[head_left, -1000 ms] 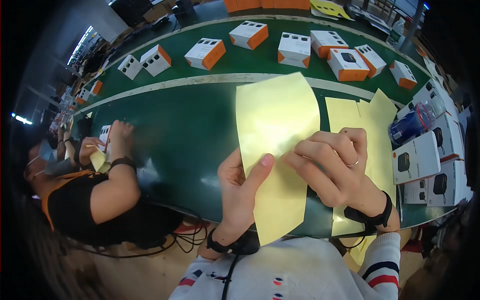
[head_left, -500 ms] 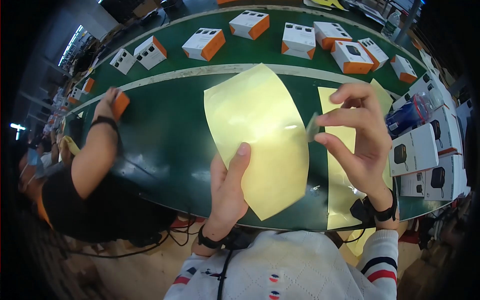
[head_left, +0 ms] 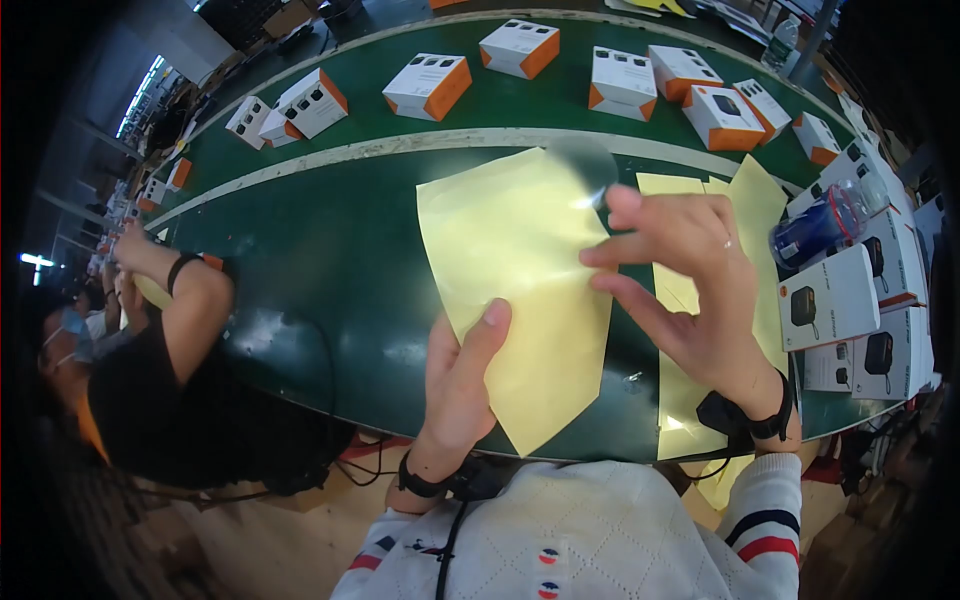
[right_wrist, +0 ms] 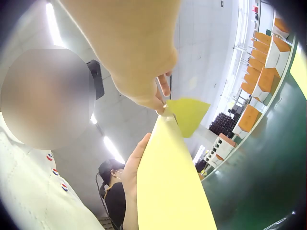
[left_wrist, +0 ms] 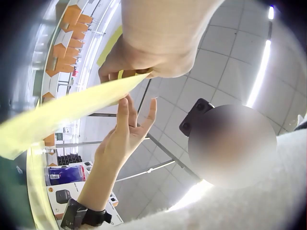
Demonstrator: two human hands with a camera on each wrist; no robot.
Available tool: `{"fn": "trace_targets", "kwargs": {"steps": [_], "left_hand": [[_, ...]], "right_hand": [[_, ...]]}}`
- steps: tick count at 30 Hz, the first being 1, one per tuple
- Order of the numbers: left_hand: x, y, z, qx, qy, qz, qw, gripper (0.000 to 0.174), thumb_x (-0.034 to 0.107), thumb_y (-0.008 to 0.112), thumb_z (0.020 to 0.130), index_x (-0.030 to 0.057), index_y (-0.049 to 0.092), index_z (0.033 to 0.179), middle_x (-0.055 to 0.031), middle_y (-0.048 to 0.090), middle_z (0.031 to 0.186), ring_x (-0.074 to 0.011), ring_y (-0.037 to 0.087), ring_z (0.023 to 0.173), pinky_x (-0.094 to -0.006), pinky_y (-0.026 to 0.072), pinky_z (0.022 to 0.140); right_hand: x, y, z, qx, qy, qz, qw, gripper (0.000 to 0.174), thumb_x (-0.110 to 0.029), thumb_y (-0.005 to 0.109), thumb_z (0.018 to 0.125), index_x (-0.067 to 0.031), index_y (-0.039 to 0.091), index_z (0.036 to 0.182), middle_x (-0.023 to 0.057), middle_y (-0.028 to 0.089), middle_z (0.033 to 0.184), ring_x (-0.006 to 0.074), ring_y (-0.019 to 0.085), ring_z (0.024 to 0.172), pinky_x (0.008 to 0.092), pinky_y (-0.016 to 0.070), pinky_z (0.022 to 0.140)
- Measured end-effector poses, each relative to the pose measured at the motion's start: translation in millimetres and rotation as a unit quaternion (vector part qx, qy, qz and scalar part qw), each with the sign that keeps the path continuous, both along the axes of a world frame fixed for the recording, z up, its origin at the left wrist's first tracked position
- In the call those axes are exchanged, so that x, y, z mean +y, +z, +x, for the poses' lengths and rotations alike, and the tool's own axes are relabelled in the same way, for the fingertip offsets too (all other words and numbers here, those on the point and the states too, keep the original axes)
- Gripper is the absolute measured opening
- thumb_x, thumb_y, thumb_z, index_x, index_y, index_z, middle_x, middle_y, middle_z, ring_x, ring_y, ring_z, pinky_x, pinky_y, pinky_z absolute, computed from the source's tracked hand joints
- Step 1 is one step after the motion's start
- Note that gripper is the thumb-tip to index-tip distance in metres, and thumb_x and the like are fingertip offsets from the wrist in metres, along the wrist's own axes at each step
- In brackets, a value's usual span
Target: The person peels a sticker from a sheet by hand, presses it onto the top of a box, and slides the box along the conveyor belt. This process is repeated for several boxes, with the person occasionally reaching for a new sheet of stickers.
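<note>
My left hand [head_left: 462,385] holds a yellow sheet [head_left: 510,320] upright over the table, thumb across its front and fingers behind. At the sheet's right edge is my right hand [head_left: 690,270], fingers spread and bent. A blurred piece of clear film [head_left: 583,172] meets its fingertips and sticks out past the sheet's upper right corner. In the left wrist view the sheet [left_wrist: 72,110] appears nearly edge-on, with the right hand [left_wrist: 115,143] close beneath it. The right wrist view has the sheet [right_wrist: 170,182] below the right fingertips, a yellow-green flap [right_wrist: 189,117] beside them.
More yellow sheets [head_left: 685,400] lie at right, next to stacked white boxes [head_left: 890,355] and a blue bottle [head_left: 815,230]. Several white-and-orange boxes [head_left: 428,86] stand on the far green strip. Another person's arm [head_left: 205,295] is at left.
My right hand came away from the sheet's front with a small clear piece, then moved back to its upper right edge. The left hand keeps its hold; the neighbour's arm has moved away left.
</note>
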State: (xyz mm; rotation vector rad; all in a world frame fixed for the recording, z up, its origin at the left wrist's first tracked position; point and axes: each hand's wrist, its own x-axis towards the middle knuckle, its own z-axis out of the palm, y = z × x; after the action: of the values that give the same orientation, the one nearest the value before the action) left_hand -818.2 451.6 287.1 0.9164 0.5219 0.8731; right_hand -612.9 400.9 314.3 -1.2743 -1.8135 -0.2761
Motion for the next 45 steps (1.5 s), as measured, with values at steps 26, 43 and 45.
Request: {"fn": "trace_targets", "kwargs": {"steps": [26,43,45], "left_hand": [[9.2,-4.4,-24.5,-0.013,-0.008,-0.057,0.998,0.038,0.022,0.052,0.105,-0.0029,0.051,0.134,-0.0140,0.065,0.121,-0.0202,0.067,0.105,-0.0334,0.0550,0.087],[35.7,-26.7,-107.0,-0.014,0.177,-0.069,0.982,0.038,0.018,0.052,0.104,-0.0041,0.050,0.135,-0.0156,0.064,0.124,-0.0244,0.066,0.109,-0.0358,0.0545,0.091],[37.2,-29.3,-116.4,0.008,0.211,-0.069,0.975,0.040,0.020,0.053,0.103,-0.0045,0.049,0.135,-0.0166,0.064,0.123,-0.0257,0.067,0.108,-0.0371,0.0551,0.090]], "right_hand": [[12.1,-12.4,-15.4,0.008,0.083,0.018,0.996,0.052,0.002,0.076,0.072,-0.0101,0.064,0.121,0.0002,0.066,0.085,0.0203,0.065,0.085,0.0334,0.0461,0.076],[265.1,42.5,-46.1,-0.011,0.203,-0.040,0.978,0.097,-0.009,0.073,0.081,-0.0036,0.007,0.152,0.0178,0.066,0.109,0.0382,0.065,0.106,0.0439,0.0487,0.093],[367.6,19.5,-58.3,-0.041,0.165,0.004,0.985,0.110,-0.002,0.079,0.073,-0.0217,0.009,0.156,0.0137,0.071,0.113,0.0390,0.067,0.108,0.0451,0.0512,0.099]]}}
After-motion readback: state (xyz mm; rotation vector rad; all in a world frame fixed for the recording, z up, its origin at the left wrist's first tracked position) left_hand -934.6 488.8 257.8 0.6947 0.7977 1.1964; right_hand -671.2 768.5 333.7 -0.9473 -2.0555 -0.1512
